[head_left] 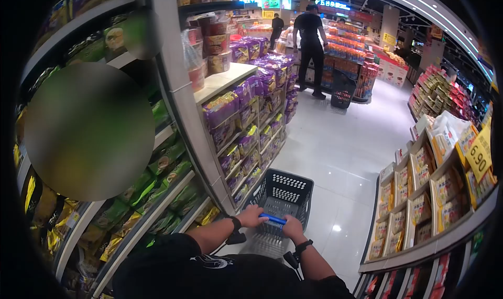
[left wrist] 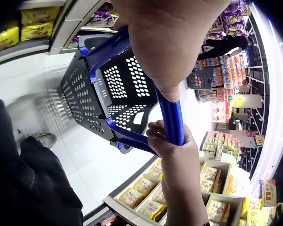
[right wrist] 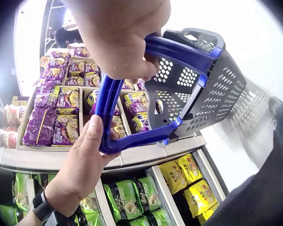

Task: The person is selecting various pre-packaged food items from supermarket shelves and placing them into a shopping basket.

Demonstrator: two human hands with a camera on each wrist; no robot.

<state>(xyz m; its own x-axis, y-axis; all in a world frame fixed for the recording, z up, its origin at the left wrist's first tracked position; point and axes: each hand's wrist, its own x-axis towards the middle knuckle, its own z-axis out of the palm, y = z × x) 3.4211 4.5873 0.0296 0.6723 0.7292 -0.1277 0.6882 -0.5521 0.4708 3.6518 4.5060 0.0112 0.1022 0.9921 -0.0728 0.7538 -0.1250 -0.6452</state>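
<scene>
A dark grey shopping basket (head_left: 287, 186) with perforated walls stands tilted on the floor before the person. Its blue handle (head_left: 274, 219) is raised toward the body. At the handle's left end, the left hand (head_left: 252, 216) grips the bar; in the right wrist view its thumb (right wrist: 92, 128) lies along the blue plastic. Gripping the other end is the right hand (head_left: 292, 228), its fingers wrapped round the bar in the left wrist view. Through the basket's open top, the perforated inner wall (left wrist: 115, 82) shows.
Shelves of purple noodle packs (head_left: 222, 108) line the left, with green packs (head_left: 170, 160) nearer. A rack of yellow-white packs (head_left: 419, 210) borders the aisle on the right. White tiled floor (head_left: 340, 157) runs between. Ahead stands a person in black (head_left: 310, 42) near another basket (head_left: 343, 89).
</scene>
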